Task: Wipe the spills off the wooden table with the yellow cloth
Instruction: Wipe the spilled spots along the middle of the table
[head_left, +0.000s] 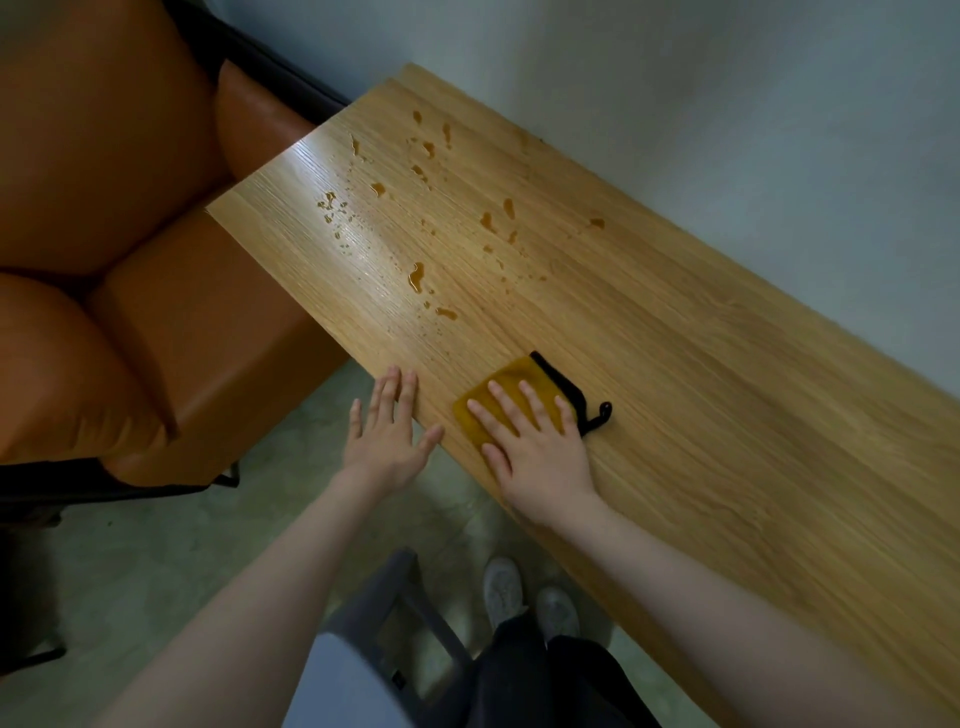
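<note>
1. Presently, yellow cloth (511, 397) lies folded near the near edge of the wooden table (701, 374), black loop at its right side.
2. Right hand (535, 441) presses flat on it, fingers straight and spread.
3. Left hand (387, 431) flat and holding nothing, fingertips over the table edge.
4. Amber spills (418, 278) scattered beyond the cloth.
5. Orange sofa (130, 260) beside the table's far end.

Both forearms are bare to the elbow and beyond, no sleeves in view, and the left hand (387, 441) and right hand (535, 441) carry no rings, watch or gloves, with short plain nails. Lower down the person wears dark, near-black trousers (524, 675) and pale grey shoes (530, 597) with a mottled, knit-looking upper. A patch of light grey-blue cloth (332, 686), seemingly a top, shows at the bottom edge
</note>
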